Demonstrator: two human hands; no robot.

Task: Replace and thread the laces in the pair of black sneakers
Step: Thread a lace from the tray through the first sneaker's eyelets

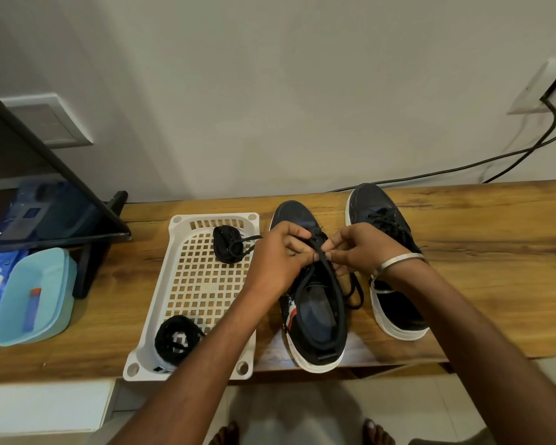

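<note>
- Head view: the left hand (278,261) and right hand (363,248) meet over the near sneaker (312,303), which lies on the wooden counter (479,252) with its toe pointing away.
- Both hands are closed in pinches on a black lace (336,293); the fingertips nearly touch above the eyelets near the toe end, and the lace runs from there in a long loop toward the heel.
- Judged from this, the step in hand is threading the lace through the near sneaker's eyelets; whether the lace is old or new cannot be told.
- The next move likely calls for feeding a lace end through the next eyelet and pulling both sides even.
- The second sneaker (385,252) stands just beside it to the right, laces showing across its front.
- A white slotted tray (206,293) sits left of the sneakers; it holds a coiled black lace bundle (228,248) at its far end and another bundle (174,338) at its near end.
- Further left, a pale blue tub (36,293) holds a small blue tube with an orange cap (32,309).
</note>
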